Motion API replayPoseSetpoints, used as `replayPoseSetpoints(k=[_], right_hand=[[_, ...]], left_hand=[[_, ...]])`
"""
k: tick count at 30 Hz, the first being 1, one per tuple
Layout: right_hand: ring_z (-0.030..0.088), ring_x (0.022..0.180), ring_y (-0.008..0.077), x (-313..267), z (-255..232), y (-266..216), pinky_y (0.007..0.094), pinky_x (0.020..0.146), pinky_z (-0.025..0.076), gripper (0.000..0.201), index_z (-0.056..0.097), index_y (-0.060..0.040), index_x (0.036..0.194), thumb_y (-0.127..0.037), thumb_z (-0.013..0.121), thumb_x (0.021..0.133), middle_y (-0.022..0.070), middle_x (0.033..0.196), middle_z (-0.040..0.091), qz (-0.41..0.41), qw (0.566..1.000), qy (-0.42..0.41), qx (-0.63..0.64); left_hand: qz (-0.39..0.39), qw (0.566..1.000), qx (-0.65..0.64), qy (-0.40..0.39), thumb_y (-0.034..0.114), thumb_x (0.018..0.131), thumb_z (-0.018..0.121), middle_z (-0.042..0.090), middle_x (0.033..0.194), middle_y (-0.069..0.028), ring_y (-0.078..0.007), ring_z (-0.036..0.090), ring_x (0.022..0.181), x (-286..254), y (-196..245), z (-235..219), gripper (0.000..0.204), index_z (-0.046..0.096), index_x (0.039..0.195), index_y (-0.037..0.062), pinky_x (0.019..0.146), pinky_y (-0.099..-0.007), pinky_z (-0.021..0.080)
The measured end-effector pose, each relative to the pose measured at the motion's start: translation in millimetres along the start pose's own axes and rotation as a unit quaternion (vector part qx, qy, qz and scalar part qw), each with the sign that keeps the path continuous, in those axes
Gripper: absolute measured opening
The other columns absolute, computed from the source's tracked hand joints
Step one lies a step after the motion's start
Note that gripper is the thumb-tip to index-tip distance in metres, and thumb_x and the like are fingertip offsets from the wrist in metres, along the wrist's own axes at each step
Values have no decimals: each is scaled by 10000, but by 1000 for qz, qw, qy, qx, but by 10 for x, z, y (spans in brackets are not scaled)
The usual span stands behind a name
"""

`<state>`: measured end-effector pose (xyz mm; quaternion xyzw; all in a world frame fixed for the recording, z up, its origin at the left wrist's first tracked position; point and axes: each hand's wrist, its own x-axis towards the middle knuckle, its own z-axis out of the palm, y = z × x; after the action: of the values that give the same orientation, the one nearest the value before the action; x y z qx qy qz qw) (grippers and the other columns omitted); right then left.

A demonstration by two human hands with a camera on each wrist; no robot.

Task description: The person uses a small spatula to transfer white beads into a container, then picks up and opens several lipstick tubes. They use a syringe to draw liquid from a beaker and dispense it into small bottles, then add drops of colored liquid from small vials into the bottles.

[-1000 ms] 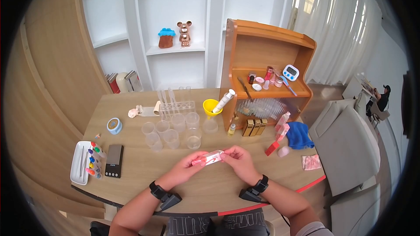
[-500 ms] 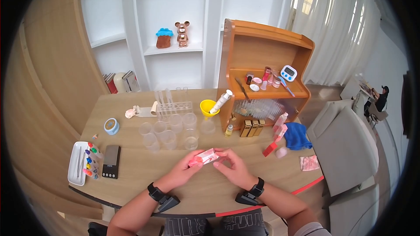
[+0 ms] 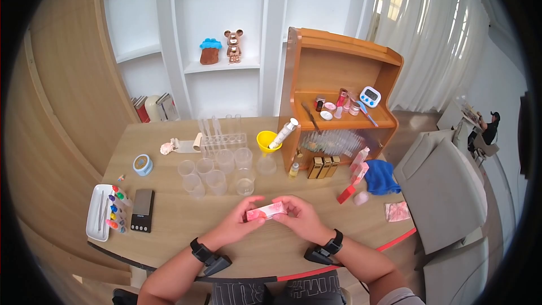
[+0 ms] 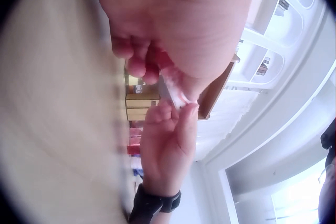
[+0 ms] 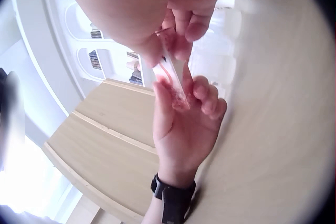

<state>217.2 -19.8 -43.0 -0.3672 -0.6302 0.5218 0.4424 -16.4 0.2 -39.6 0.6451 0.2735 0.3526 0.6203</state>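
Observation:
A small pink and white box (image 3: 265,210) is held between both hands above the table's front part, lying nearly level. My left hand (image 3: 234,223) grips its left end, thumb along the near side. At its right end, my right hand (image 3: 300,218) pinches it between thumb and fingers. The right wrist view shows the box (image 5: 172,74) with the left hand (image 5: 185,129) around one end and the right hand (image 5: 152,8) at the other. In the left wrist view the box (image 4: 176,85) is partly hidden by the left hand (image 4: 173,24).
Clear cups (image 3: 215,181), a test tube rack (image 3: 226,142) and a yellow funnel (image 3: 267,141) stand behind the hands. Left are a black scale (image 3: 143,209) and a white tray (image 3: 91,226). Right are a wooden cabinet (image 3: 339,51), gold boxes (image 3: 323,168), a red box (image 3: 346,194) and a blue cloth (image 3: 381,177).
The box has turned from a slant to nearly level and sits slightly lower. The right hand's fingers have shifted on its right end. The head view has moved slightly.

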Motion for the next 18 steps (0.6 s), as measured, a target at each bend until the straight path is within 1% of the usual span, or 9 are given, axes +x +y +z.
replayPoseSetpoints(k=[3, 6, 7, 8, 10, 12, 13, 16, 18], right_hand=[[615, 1082, 104, -7, -142, -294, 256, 925, 501, 404, 556, -19, 1313, 14, 691, 933, 32, 1184, 653, -31, 998, 51, 23], [644, 1022, 119, -33, -370, -805, 266, 880, 518, 398, 610, -20, 1261, -50, 753, 891, 33, 1107, 680, -104, 979, 170, -32], [660, 989, 137, -72, -521, -1004, 275, 862, 527, 381, 628, -24, 1224, -32, 759, 866, 50, 1067, 689, -101, 959, 200, -174], [675, 956, 155, -117, -701, -1193, 283, 843, 537, 366, 647, -27, 1187, -15, 766, 840, 66, 1027, 698, -97, 918, 226, -313], [688, 906, 183, -161, -1004, -1473, 314, 794, 549, 336, 658, -22, 1125, 27, 745, 804, 108, 970, 698, -47, 902, 252, -346], [692, 890, 241, -115, -1206, -1710, 346, 768, 548, 333, 648, -2, 1109, 72, 706, 789, 136, 950, 682, 6, 887, 224, -403], [687, 869, 315, -69, -1331, -1657, 376, 753, 549, 266, 653, 11, 1061, 59, 670, 800, 162, 929, 669, -47, 852, 205, -479], [673, 859, 375, 115, -1686, -1384, 399, 759, 549, 186, 662, 8, 1017, 21, 637, 833, 182, 936, 663, -19, 811, 135, -568], [674, 880, 375, 203, -1713, -1277, 427, 759, 540, 141, 687, -24, 973, -23, 614, 852, 184, 934, 686, 22, 808, 121, -577]], left_hand=[[15, 998, -55, 6, 131, 1043, 560, 554, 1023, -4, -72, 534, 920, 27, -104, -123, 453, 399, 1461, 62, 842, -243, 460], [26, 998, -55, 11, 131, 1051, 539, 544, 964, 4, -75, 524, 874, 34, -103, -166, 422, 408, 1445, 54, 809, -235, 456], [20, 998, -53, 12, 132, 1053, 535, 546, 957, 3, -76, 527, 875, 32, -79, -167, 409, 416, 1436, 52, 808, -237, 459], [16, 998, -52, 13, 132, 1055, 530, 549, 951, 3, -76, 531, 876, 32, -62, -168, 396, 424, 1427, 49, 807, -239, 462], [11, 999, -43, 13, 147, 1062, 513, 566, 953, -8, -95, 534, 881, 37, -71, -179, 368, 440, 1413, 62, 833, -263, 465], [5, 999, -36, 15, 157, 1067, 503, 574, 952, -11, -102, 536, 882, 37, -73, -179, 347, 454, 1399, 68, 844, -274, 468], [0, 999, -33, 15, 160, 1069, 501, 573, 949, -9, -101, 536, 881, 39, -65, -174, 339, 459, 1393, 67, 843, -272, 468], [-11, 999, -26, 17, 170, 1072, 501, 571, 942, -3, -95, 538, 873, 48, -65, -179, 326, 471, 1379, 65, 836, -267, 472], [-16, 1000, -19, 17, 180, 1074, 502, 570, 939, 0, -92, 541, 870, 45, -48, -197, 323, 474, 1375, 66, 833, -265, 474]])
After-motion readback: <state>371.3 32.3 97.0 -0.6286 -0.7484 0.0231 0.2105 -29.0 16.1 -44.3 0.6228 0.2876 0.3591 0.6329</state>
